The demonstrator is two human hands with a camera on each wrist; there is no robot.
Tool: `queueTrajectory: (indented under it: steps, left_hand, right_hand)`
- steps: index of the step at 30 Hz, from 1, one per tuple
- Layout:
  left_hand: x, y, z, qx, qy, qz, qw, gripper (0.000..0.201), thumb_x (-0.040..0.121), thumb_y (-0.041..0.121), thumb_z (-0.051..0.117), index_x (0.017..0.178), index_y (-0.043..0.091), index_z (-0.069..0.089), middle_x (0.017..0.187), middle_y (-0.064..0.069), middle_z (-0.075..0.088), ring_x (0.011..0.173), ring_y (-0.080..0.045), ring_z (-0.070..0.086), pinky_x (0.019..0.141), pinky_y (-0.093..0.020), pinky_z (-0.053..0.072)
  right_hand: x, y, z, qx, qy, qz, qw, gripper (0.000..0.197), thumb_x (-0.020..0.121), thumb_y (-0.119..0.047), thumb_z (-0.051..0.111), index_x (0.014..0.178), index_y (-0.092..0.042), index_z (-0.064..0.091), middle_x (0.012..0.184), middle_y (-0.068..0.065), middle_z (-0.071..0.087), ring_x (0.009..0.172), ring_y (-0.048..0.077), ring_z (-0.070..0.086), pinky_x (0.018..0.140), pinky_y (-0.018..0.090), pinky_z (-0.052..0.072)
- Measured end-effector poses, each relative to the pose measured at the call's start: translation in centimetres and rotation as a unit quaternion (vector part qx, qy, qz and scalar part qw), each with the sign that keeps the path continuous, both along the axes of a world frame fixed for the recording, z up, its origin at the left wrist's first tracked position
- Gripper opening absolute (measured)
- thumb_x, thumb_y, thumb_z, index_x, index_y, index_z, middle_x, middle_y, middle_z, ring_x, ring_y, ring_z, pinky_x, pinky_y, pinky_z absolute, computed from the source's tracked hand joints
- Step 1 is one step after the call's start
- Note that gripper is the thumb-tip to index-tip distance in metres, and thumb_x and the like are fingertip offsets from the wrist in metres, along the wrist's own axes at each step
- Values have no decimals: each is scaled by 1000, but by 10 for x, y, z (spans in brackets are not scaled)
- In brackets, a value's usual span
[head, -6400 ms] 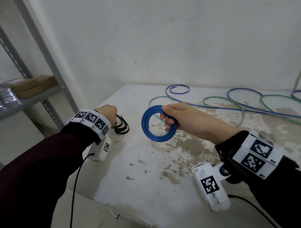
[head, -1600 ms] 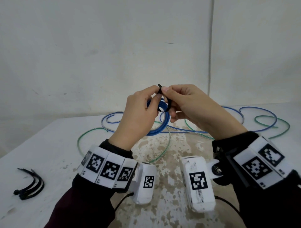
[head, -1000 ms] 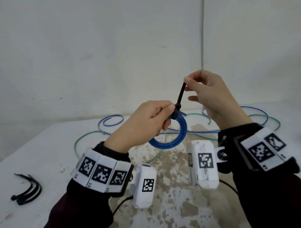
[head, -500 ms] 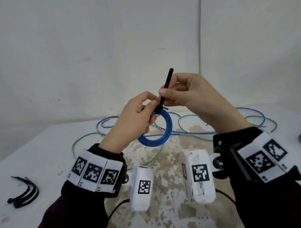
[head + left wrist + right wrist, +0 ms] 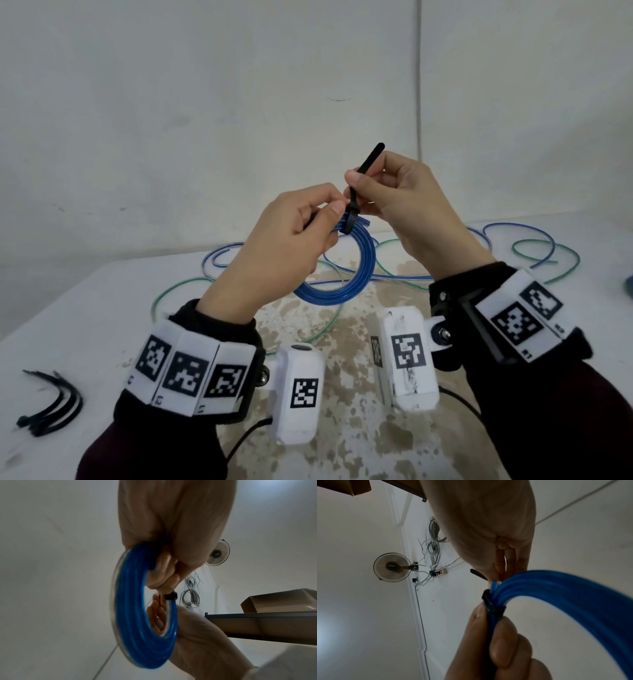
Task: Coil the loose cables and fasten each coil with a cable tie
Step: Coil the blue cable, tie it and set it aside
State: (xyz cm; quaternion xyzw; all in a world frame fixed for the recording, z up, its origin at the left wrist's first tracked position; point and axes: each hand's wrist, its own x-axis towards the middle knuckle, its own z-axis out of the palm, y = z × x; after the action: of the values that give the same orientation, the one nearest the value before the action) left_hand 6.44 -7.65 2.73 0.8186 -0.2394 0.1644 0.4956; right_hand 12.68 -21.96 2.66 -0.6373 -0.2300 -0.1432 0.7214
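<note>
Pinching the tail of the black cable tie (image 5: 363,171) between thumb and fingertips, the right hand (image 5: 407,202) draws it up through the head, while the left hand (image 5: 284,246) grips the blue cable coil (image 5: 346,284) beside the strap, above the worktop (image 5: 85,329) middle. Risks, as judged: the tail could slip from that narrow pinch, or a turn could spring free before cinching; one cable end (image 5: 494,586) protrudes by the strap.

The person wears dark maroon sleeves (image 5: 565,421) with black cuffs. White wristbands (image 5: 186,371) carry black square-patterned markers. White camera boxes (image 5: 299,394) trail black cables.
</note>
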Motion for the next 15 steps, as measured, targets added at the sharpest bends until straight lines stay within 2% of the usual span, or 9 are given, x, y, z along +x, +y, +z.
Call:
queueTrajectory:
  steps: [2, 4, 6, 8, 9, 11, 13, 15]
  left_hand:
    - [0, 0, 0, -4, 11, 7, 1000, 25, 100, 14, 42, 90, -2, 57, 63, -17, 28, 47, -16, 20, 41, -11, 26]
    - [0, -2, 1, -28, 38, 8, 999, 28, 100, 22, 45, 90, 3, 62, 62, -17, 27, 45, -14, 20, 40, -18, 22]
    - [-1, -7, 1, -54, 48, 15, 997, 33, 96, 34, 51, 86, 7, 67, 58, -16, 30, 41, -12, 22, 41, -18, 21]
    - [-1, -9, 1, -56, 28, 31, 998, 28, 93, 30, 56, 82, 8, 69, 42, 7, 38, 34, -6, 30, 38, -12, 26]
    - [-1, -10, 1, -52, 18, 37, 998, 24, 93, 26, 57, 83, 8, 70, 37, 13, 38, 32, -4, 33, 38, -8, 26]
    - [1, -7, 1, -52, 6, 43, 998, 22, 93, 23, 57, 84, 9, 72, 36, 12, 37, 33, -6, 31, 37, -8, 24]
    - [2, -3, 1, -59, 3, 44, 997, 23, 92, 24, 59, 83, 8, 73, 40, 9, 34, 35, -7, 27, 37, -13, 23]
    - [3, -1, 0, -53, 0, 47, 998, 23, 93, 24, 58, 82, 9, 72, 40, 10, 37, 36, -6, 28, 38, -13, 23]
  right_hand:
    - [-1, -2, 2, -6, 2, -11, 1000, 11, 87, -6, 65, 85, 2, 58, 58, -3, 67, 55, 13, 61, 67, 30, 56]
    - [-3, -5, 6, -19, 1, -12, 1000, 12, 86, -7, 67, 81, -1, 58, 60, -1, 68, 56, 14, 63, 67, 32, 57]
    - [-8, -9, 11, -28, 5, 6, 1000, 13, 86, -8, 67, 77, -6, 57, 62, 1, 68, 56, 15, 63, 64, 30, 58]
    - [-13, -11, 16, -21, -1, 16, 1000, 10, 85, -8, 67, 79, -5, 59, 65, 6, 69, 57, 16, 63, 63, 28, 57]
    - [-16, -11, 17, -20, -7, 19, 1000, 9, 86, -7, 66, 80, -5, 60, 67, 8, 69, 57, 17, 62, 62, 27, 56]
    - [-18, -12, 19, -33, -5, 39, 999, 7, 88, -10, 65, 85, -4, 63, 71, 9, 68, 61, 18, 63, 64, 27, 55]
    - [-16, -14, 19, -73, 16, 74, 994, 15, 89, -15, 63, 92, -1, 64, 77, 9, 69, 67, 18, 65, 69, 29, 57]
    - [-16, -14, 16, -105, 25, 93, 990, 13, 88, -13, 65, 88, -1, 64, 78, 9, 68, 70, 18, 66, 74, 32, 58]
